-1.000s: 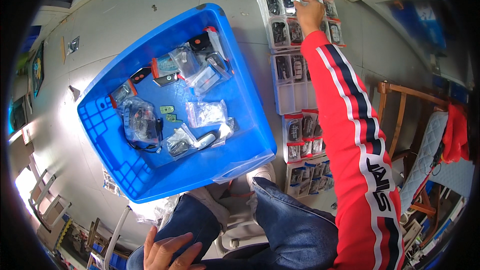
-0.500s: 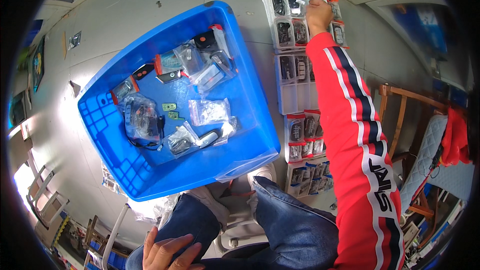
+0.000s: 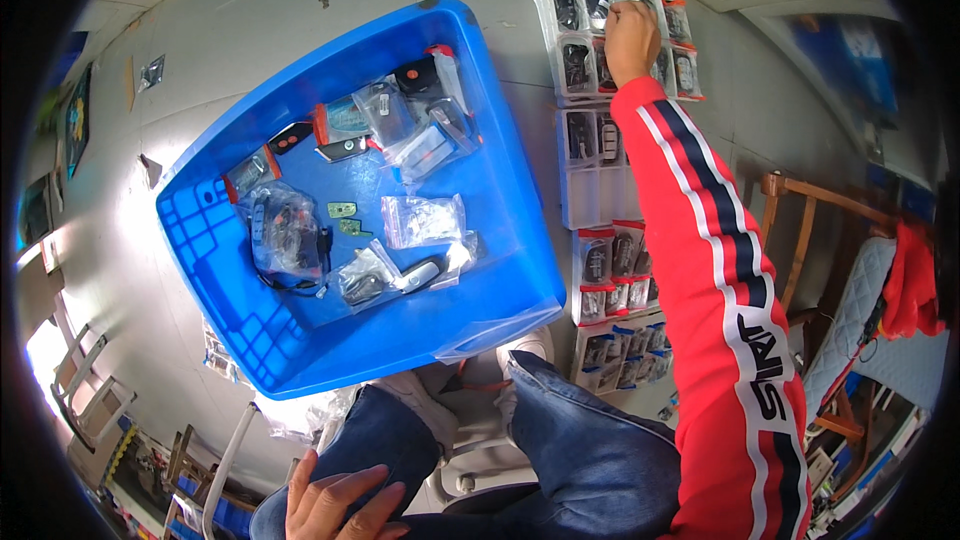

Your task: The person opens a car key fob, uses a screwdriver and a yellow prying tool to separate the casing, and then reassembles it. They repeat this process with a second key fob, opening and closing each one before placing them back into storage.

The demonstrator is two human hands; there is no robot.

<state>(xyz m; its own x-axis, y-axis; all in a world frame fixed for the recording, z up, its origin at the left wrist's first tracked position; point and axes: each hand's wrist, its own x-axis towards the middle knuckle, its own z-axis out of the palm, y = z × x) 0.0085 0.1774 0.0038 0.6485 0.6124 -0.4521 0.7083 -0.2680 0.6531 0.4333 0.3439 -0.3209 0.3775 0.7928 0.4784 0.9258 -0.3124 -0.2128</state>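
My right hand (image 3: 630, 40), at the end of a red sleeve, is closed at the top white compartment organizer (image 3: 565, 75), over its back row of bagged black key fobs (image 3: 566, 8); what its fingertips grip is too small to make out. My left hand (image 3: 335, 500) hangs open over my lap at the lower edge, fingers apart and empty. A blue plastic bin (image 3: 520, 260) holds several bagged parts (image 3: 420, 222), black fobs (image 3: 415, 75) and small green circuit boards (image 3: 343, 210).
More compartment trays (image 3: 590, 190) line the floor below the top organizer, some compartments filled with bags. A wooden chair (image 3: 800, 187) with a padded cushion (image 3: 840, 330) and red cloth (image 3: 910, 290) stands at the right. A metal frame (image 3: 80, 370) is at the lower left.
My right hand has shifted slightly right and down along the top organizer, its fingers bent into the compartments. The view has shifted a little. My left hand stays over my lap.
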